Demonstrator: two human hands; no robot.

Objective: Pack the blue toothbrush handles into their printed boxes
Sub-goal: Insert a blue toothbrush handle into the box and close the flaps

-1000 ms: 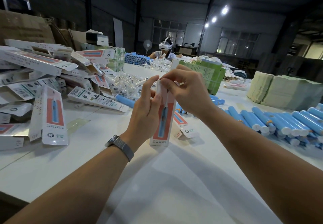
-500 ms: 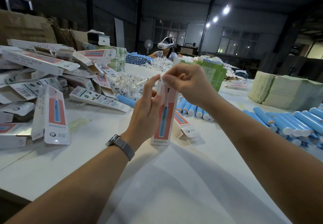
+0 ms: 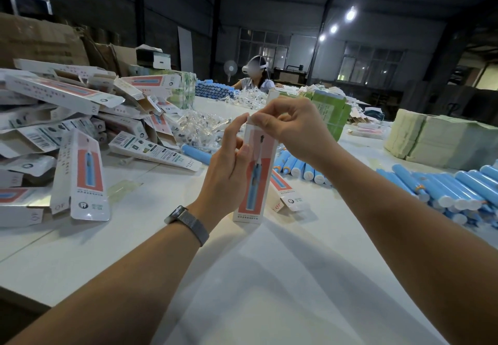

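A tall white printed box (image 3: 256, 177) with a red panel and a blue toothbrush picture stands upright on the white table (image 3: 242, 277). My left hand (image 3: 229, 172) grips its left side. My right hand (image 3: 293, 129) pinches the flap at its top end. Whether a handle is inside is hidden. Loose blue toothbrush handles (image 3: 447, 188) lie in a pile at the right, and a shorter row of handles (image 3: 301, 167) lies just behind the box. One single blue handle (image 3: 196, 153) rests left of my hands. A heap of printed boxes (image 3: 67, 134) fills the left side.
Small clear plastic bags (image 3: 199, 126) are piled behind my hands. Green carton stacks (image 3: 331, 113) and pale paper stacks (image 3: 442, 140) stand at the back right. Another person with a headset (image 3: 256, 75) sits at the far end beside more blue handles (image 3: 213, 91).
My right hand has shifted from the upper front of the box to its top end and now pinches the flap. The left hand keeps its grip and the box stays upright.
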